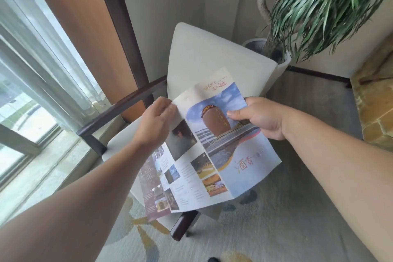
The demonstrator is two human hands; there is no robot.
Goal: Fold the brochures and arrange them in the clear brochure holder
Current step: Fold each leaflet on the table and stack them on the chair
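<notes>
Held in the air above the white chair [214, 55], a brochure [204, 151] is gripped by both hands. The left hand [155, 123] is closed on the panel edge farthest from the chair back's right side, and the right hand [259, 117] is pinched on the cover panel, thumb on top. The sheet appears light, thin and glossy, so it is judged floppy and easily creased or slipped. Firm pinches at opposite panel edges, near the existing folds, would probably serve best. No clear holder is seen.
</notes>
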